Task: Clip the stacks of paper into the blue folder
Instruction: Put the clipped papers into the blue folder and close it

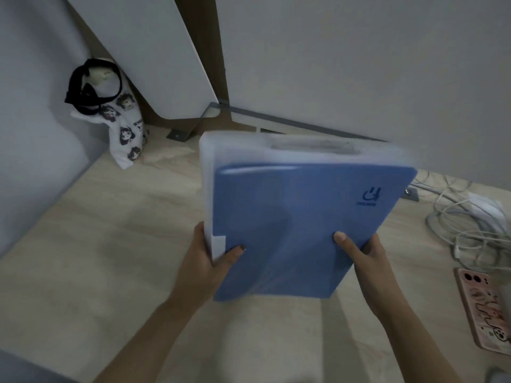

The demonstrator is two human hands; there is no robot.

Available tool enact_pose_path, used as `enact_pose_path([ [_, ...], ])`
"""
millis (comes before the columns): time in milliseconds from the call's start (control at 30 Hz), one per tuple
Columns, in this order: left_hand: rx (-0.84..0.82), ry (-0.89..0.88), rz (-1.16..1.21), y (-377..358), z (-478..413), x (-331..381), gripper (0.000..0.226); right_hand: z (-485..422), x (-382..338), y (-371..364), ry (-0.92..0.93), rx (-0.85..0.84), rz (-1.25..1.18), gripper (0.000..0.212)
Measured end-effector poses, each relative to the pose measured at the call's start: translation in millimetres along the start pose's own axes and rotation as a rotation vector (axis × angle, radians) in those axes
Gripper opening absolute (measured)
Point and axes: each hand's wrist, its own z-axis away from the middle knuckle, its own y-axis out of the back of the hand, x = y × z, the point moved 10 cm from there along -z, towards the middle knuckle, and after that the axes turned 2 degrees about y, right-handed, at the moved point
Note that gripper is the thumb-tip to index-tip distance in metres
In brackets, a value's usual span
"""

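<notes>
I hold the blue folder [298, 228] above the light wooden desk [96, 244], closed and tilted, its logo at the upper right. A pale translucent sleeve or paper stack [235, 150] sticks out behind its top and left edges, blurred. My left hand [210, 258] grips the lower left edge, thumb on the cover. On the lower right edge sits my right hand [362, 258], gripping with the thumb on top. What lies inside the folder is hidden.
A white printed cloth bag [121, 120] with black straps leans in the back left corner. White cables [470, 225] lie tangled at the right, with a pink-cased phone [484, 310] nearer me. White panels and a metal bracket [177, 135] stand behind.
</notes>
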Motion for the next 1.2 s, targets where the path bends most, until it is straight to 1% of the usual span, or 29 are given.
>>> enact_pose_path([
  [67,-0.062,-0.017,-0.058,7.2,-6.5,-5.7,0.062,-0.3,0.4,-7.4,0.025,-0.001,0.034,0.046],
  [133,-0.093,0.002,-0.111,10.6,-8.8,-16.6,0.074,-0.7,8.3,-13.6,0.02,-0.024,0.074,0.043],
  [200,-0.095,0.035,-0.108,13.5,-10.9,-26.5,0.073,-2.4,17.0,-20.3,-0.002,-0.066,0.126,0.043],
  [267,-0.111,0.05,-0.092,12.4,-13.6,-33.3,0.072,-5.0,25.8,-22.1,-0.033,-0.096,0.188,0.048],
  [333,-0.128,0.062,-0.16,11.8,-15.9,-38.7,0.076,-5.7,36.4,-19.2,-0.066,-0.103,0.241,0.055],
  [367,-0.136,0.058,-0.23,11.7,-16.5,-41.5,0.082,-5.7,41.0,-17.5,-0.077,-0.097,0.261,0.057],
  [433,-0.189,0.035,-0.36,8.6,-18.5,-45.8,0.107,-5.9,45.7,-15.9,-0.078,-0.078,0.303,0.056],
  [467,-0.216,0.034,-0.384,7.4,-19.9,-50.5,0.117,-5.7,45.5,-15.5,-0.072,-0.064,0.324,0.054],
  [500,-0.238,0.033,-0.393,6.8,-22.0,-55.4,0.123,-5.8,44.5,-15.1,-0.068,-0.039,0.339,0.051],
  [533,-0.251,0.023,-0.379,6.6,-25.0,-58.8,0.123,-6.0,42.8,-15.3,-0.065,-0.01,0.341,0.048],
  [600,-0.267,-0.033,-0.348,5.4,-30.8,-53.9,0.112,-5.3,38.0,-16.8,-0.055,0.043,0.332,0.044],
  [633,-0.269,-0.054,-0.332,5.5,-33.3,-51.1,0.101,-3.9,36.7,-18.5,-0.057,0.065,0.326,0.044],
  [667,-0.255,-0.068,-0.32,8.7,-37.4,-46.4,0.085,-3.7,36.1,-22.4,-0.062,0.08,0.316,0.044],
  [700,-0.242,-0.062,-0.309,12.3,-40.1,-45.4,0.068,-2.3,36.0,-26.6,-0.072,0.086,0.304,0.044],
  [733,-0.233,-0.049,-0.288,18.2,-44.8,-46.7,0.059,-3.4,36.8,-34.6,-0.078,0.078,0.295,0.044],
  [800,-0.203,-0.01,-0.232,32.1,-52.5,-50.9,0.049,-6.2,42.2,-52.8,-0.106,0.035,0.273,0.044],
  [933,-0.102,0.132,-0.065,70.6,-76.5,-74.9,0.04,-21.3,60.3,-110.8,-0.189,-0.126,0.268,0.043],
  [967,-0.074,0.164,-0.052,81.9,-84.3,-80.8,0.035,-26.1,67.2,-127.9,-0.215,-0.173,0.277,0.042],
  [1033,-0.047,0.217,-0.109,103.8,-99.7,-93.2,0.026,-35.5,82.2,-162.4,-0.267,-0.251,0.269,0.041],
  [1067,-0.032,0.235,-0.159,116.1,-108.8,-100.4,0.026,-41.1,89.0,-180.8,-0.289,-0.286,0.259,0.04],
  [1133,-0.011,0.26,-0.23,142.4,-126.8,-112.6,0.037,-52.7,99.0,-214.3,-0.313,-0.339,0.254,0.038],
  [1200,0.003,0.276,-0.296,166.5,-148.7,-130.2,0.057,-66.4,105.0,-243.3,-0.331,-0.363,0.231,0.034],
])
